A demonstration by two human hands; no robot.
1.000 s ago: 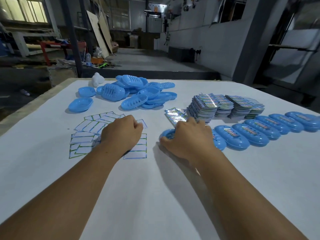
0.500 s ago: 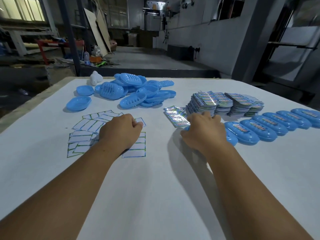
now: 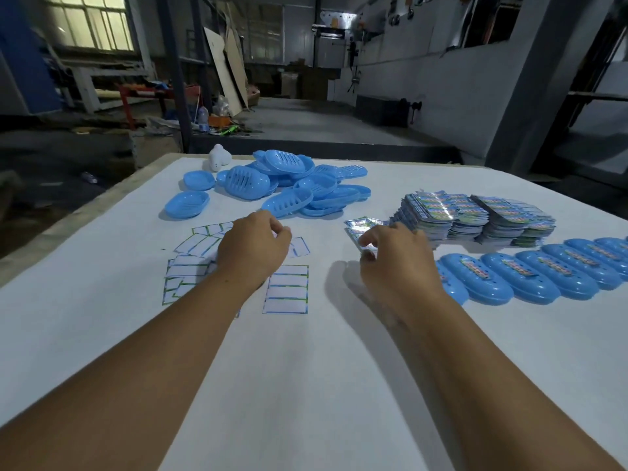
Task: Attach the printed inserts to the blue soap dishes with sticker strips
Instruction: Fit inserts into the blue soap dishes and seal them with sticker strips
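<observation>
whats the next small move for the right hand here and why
Probably lift one insert off the small loose pile: the right hand already has its fingertips on it, while the left hand works over the sticker strips. The row of finished dishes suggests the same cycle.

Blue soap dishes (image 3: 282, 185), white green-edged sticker strips (image 3: 287, 289), shiny multicoloured inserts (image 3: 441, 212)

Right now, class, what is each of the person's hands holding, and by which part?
The right hand pinches a shiny printed insert at its near edge. The left hand curls over the white sticker strips; whether it holds one cannot be told.
</observation>
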